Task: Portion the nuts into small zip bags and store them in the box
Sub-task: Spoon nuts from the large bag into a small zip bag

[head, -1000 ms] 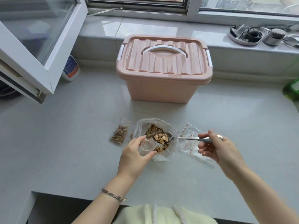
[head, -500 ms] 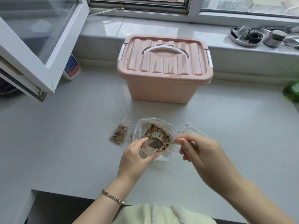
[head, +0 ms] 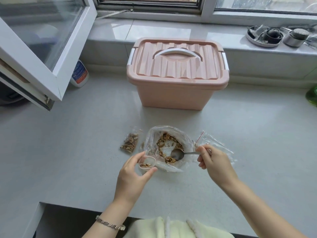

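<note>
Head view: I see left hand pinching the small zip bag open, right hand gripping the spoon, bowl inside the large nut bag.

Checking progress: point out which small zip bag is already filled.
The filled bag lying left of the large nut bag; the left hand holds another open, barely filled.

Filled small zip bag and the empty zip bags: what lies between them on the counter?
In the head view, the large open nut bag, with the spoon bowl inside it.
</note>
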Motion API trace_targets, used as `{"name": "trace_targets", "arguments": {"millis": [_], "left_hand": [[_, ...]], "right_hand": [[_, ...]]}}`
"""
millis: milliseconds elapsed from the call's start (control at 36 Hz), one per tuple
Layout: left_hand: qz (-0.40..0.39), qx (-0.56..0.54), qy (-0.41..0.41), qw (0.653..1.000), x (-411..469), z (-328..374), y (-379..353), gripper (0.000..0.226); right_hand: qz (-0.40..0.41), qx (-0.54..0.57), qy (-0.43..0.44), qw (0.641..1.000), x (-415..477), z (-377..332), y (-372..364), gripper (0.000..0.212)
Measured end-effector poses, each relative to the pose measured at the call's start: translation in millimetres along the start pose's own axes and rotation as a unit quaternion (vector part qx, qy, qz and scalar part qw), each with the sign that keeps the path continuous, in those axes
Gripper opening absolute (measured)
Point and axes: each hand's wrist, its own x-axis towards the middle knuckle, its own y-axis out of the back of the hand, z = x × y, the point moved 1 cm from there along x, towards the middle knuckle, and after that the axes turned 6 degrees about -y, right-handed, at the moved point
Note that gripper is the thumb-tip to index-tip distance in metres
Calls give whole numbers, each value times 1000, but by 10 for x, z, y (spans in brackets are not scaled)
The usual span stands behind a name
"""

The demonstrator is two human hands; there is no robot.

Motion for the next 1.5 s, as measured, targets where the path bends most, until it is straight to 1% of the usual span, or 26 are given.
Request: {"name": "trace_targets", "arguments": {"millis": [83, 222, 306, 361, 444, 583, 639, 750, 917, 1028, 1167, 1250, 1306, 1389, 1444, 1500], "left_hand": [[-1, -6, -1, 1000, -17, -7, 11, 54], [6, -10, -5, 1000, -28, 10, 15, 55], [7, -13, -9, 1000, -24, 19, 11, 55], [5, -15, -8, 1000, -24, 28, 12, 56], [4, -14, -9, 1000, -25, 50, 19, 55], [9, -13, -11, 1000, -8, 93, 27, 54], [5, -10, -11, 1000, 14, 111, 18, 53], [-3, 1, -18, 1000, 79, 135, -21, 54], [-8, 19, -7, 1000, 188, 188, -107, 57], [-16, 31, -22, 999, 241, 252, -153, 55], [-18, 41, -41, 998, 279, 302, -181, 54], [-23, 43, -47, 998, 279, 324, -197, 53], [-22, 43, -50, 998, 271, 324, -200, 52], [-16, 36, -52, 998, 252, 305, -189, 49], [-6, 27, -53, 998, 238, 293, -177, 48], [4, 19, -56, 998, 218, 284, -160, 50]], "right_hand": [[-19, 19, -31, 999, 35, 18, -70, 24], [-57, 128, -117, 983, 77, 100, -194, 28], [-54, 250, -202, 945, 68, 166, -262, 27], [-53, 309, -244, 918, 56, 211, -297, 27], [-47, 353, -258, 898, 34, 262, -301, 27], [-47, 396, -251, 882, 12, 322, -206, 26], [-49, 398, -238, 884, 11, 322, -137, 27], [-52, 385, -194, 901, -5, 219, 56, 28], [-57, 341, -123, 930, -96, -124, 385, 30], [-59, 307, -83, 946, -181, -366, 511, 31], [-59, 239, 2, 969, -312, -579, 481, 28], [-53, 166, 74, 982, -379, -629, 404, 25], [-40, 101, 137, 985, -418, -638, 374, 26], [-26, -2, 233, 972, -472, -656, 390, 28], [-13, -8, 258, 966, -482, -660, 417, 30], [-3, 26, 249, 968, -466, -650, 443, 32]]}}
